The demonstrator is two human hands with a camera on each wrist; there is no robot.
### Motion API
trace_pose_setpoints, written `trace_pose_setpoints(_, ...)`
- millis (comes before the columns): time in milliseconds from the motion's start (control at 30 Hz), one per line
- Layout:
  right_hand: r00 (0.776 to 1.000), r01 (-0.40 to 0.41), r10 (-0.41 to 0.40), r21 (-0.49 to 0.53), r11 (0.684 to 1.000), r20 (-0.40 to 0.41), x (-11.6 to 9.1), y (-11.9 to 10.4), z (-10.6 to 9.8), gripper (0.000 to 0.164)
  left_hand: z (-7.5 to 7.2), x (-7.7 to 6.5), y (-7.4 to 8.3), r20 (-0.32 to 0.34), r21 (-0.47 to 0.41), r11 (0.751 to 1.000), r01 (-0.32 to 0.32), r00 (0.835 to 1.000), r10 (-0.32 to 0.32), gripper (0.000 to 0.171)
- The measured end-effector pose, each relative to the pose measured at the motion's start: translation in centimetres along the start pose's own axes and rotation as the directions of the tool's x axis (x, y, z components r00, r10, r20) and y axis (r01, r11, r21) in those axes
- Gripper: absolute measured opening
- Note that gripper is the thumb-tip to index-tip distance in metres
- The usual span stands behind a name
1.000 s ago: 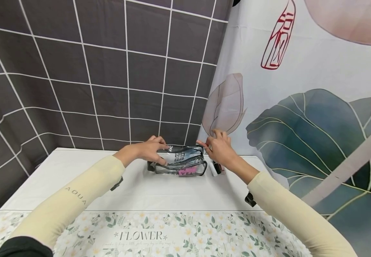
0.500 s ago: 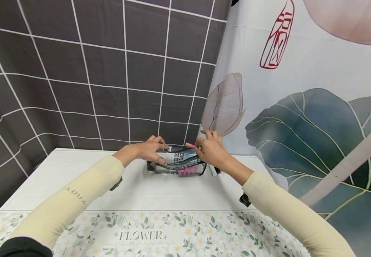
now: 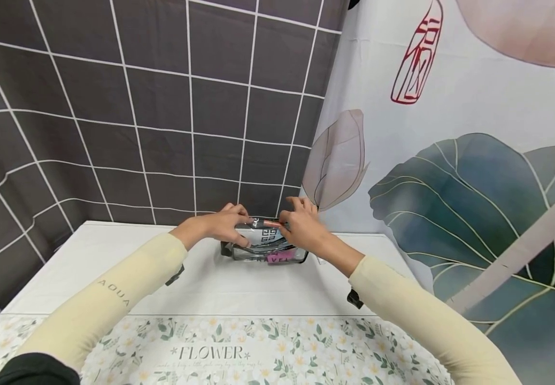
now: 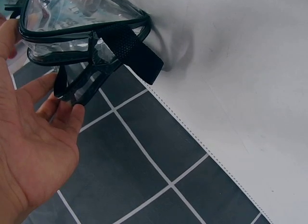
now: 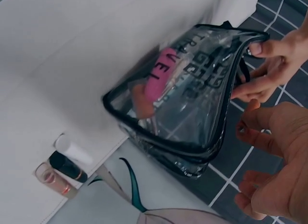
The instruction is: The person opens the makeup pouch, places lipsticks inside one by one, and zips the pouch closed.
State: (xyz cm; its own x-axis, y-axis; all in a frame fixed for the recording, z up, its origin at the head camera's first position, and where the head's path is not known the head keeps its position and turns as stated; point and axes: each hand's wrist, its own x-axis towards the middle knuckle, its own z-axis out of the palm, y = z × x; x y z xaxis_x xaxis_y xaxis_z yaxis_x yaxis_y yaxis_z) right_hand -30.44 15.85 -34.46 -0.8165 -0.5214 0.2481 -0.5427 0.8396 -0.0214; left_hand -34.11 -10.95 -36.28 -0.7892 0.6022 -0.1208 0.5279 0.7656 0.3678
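A clear travel bag (image 3: 277, 255) with black trim and TRAVEL lettering rests at the back of the white table. My left hand (image 3: 220, 224) grips its left end, thumb in front. In the left wrist view the fingers (image 4: 72, 119) curl at the black strap (image 4: 132, 54). Along the top edge, my right hand (image 3: 305, 225) pinches what looks like a small zipper pull (image 5: 241, 129), mostly covered by the fingertips. Through the clear front a pink item (image 5: 161, 75) and a peach-coloured one (image 5: 142, 101) show inside.
By the bag's right end lie a white tube (image 5: 72, 148), a black tube (image 5: 68, 166) and a pinkish clear tube (image 5: 55, 179), mostly behind my right arm in the head view. A dark grid cloth (image 3: 162, 107) hangs behind; a floral cloth (image 3: 220, 342) covers the table's front.
My right hand has travelled leftward along the bag's top edge, from its right end toward the middle. The left hand has kept its grip in place.
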Motion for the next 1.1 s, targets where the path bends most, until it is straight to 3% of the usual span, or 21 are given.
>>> trace_pose_setpoints(300,0.998,-0.012,0.009,0.037,0.999,0.056,0.3,-1.5,0.7,0.026,-0.1,0.1,-0.1,0.011,0.014,1.0,0.005,1.0,-0.005,0.088)
trace_pose_setpoints(500,0.999,-0.03,0.027,0.066,0.997,0.043,-0.3,-1.3,1.1,0.028,-0.1,0.1,0.2,0.012,0.003,1.0,0.01,1.0,-0.01,0.088)
trace_pose_setpoints(1100,0.991,-0.117,0.129,0.203,0.972,-0.045,-2.0,3.3,0.9,0.027,-0.1,-0.1,0.1,0.022,-0.024,1.0,-0.005,1.0,0.005,0.088)
